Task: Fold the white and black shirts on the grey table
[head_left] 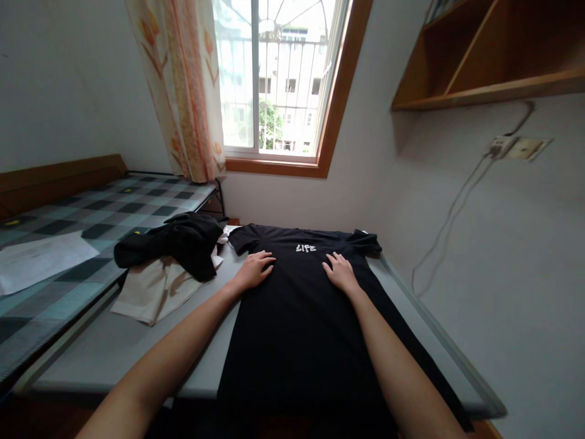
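A black T-shirt (301,323) with white lettering on its chest lies spread over the table, its sleeves at the far end and its lower part reaching the near edge. My left hand (255,269) rests flat on the shirt's left side, just below the left sleeve, fingers stretched out. On the right half of the chest lies my right hand (339,271), palm down with its fingers apart. Neither hand grips the cloth.
Left of the shirt, a heap of black clothing (183,235) lies over beige shorts (158,286) on the grey table (109,347). A checked bed (137,201) with a paper sheet (41,259) stands beside it. At right, a cable (439,238) hangs along the wall below a wooden shelf (489,91).
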`<state>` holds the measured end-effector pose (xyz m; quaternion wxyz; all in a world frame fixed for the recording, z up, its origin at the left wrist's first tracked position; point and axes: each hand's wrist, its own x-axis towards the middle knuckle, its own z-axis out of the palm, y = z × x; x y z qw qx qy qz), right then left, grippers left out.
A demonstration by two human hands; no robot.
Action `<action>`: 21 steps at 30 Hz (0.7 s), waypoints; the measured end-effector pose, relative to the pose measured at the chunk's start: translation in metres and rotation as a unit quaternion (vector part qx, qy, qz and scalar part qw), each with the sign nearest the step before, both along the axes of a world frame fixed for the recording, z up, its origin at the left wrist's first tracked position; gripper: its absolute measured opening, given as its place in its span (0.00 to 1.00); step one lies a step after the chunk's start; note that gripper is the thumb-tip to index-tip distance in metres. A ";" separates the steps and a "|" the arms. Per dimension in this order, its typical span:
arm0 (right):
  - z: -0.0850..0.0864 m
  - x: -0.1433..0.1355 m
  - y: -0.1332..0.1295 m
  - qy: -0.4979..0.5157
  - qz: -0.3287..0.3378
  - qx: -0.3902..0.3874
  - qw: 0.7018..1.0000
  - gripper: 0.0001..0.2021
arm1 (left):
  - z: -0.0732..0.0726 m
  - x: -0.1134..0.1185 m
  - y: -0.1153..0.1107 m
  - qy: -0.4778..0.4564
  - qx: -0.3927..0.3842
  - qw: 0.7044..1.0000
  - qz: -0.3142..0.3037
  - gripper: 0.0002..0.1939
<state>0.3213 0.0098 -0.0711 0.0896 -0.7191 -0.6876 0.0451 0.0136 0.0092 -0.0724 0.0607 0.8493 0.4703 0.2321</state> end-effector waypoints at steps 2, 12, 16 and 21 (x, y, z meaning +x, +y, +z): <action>0.000 0.000 0.000 0.001 0.000 0.001 1.000 0.27 | 0.000 0.000 0.000 0.001 0.000 1.000 0.002 0.18; 0.002 -0.001 -0.001 0.001 -0.001 0.001 1.000 0.27 | 0.001 0.000 -0.001 -0.008 -0.001 1.000 -0.002 0.18; 0.001 -0.001 -0.001 0.001 0.000 0.002 1.000 0.27 | 0.002 0.000 -0.001 -0.012 -0.001 1.000 -0.004 0.18; 0.001 -0.001 -0.001 0.002 -0.002 -0.002 1.000 0.27 | 0.002 0.000 -0.001 -0.014 0.000 1.000 -0.005 0.18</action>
